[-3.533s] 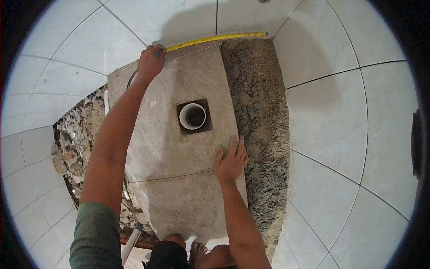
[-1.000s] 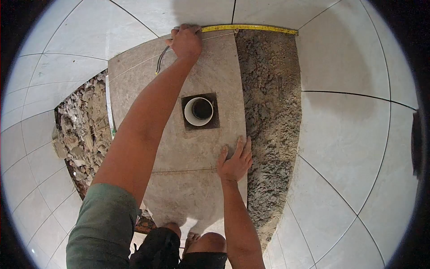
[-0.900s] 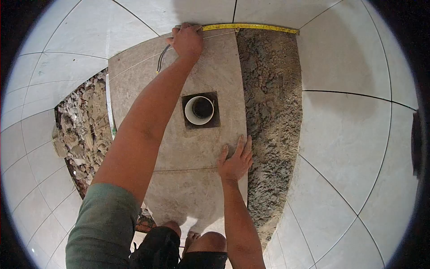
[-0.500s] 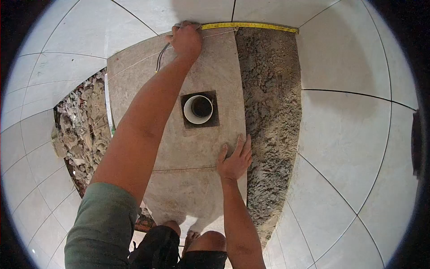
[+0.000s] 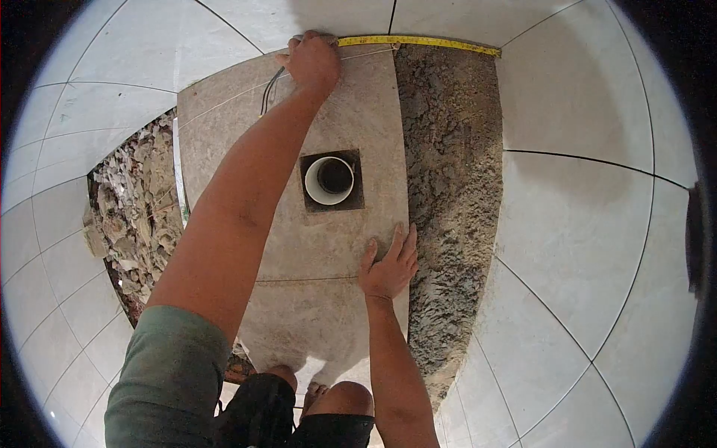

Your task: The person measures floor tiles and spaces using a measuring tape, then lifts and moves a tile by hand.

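My left hand (image 5: 312, 63) is closed on the near end of a yellow tape measure (image 5: 418, 42) at the foot of the far wall. The blade runs right from it, past the beige floor tile (image 5: 343, 246), over a strip of rough mortar (image 5: 452, 172). My right hand (image 5: 388, 270) lies with fingers spread on the tile's right edge, beside the mortar. Between the hands, a white pipe (image 5: 311, 191) stands in a square cutout in the tile. A pale string (image 5: 224, 99) crosses the tile's far part.
White wall tiles (image 5: 575, 254) rise on the right, far and left sides. Broken rubble (image 5: 138, 216) fills the left gap, beside a white strip (image 5: 179, 175). Dark cables (image 5: 269, 93) hang by my left wrist. My knees (image 5: 345, 399) are at the bottom.
Since the earliest frame, my left hand has moved right along the far wall, and less of the tape shows. My right hand has stayed on the tile's edge. The view has shifted slightly.
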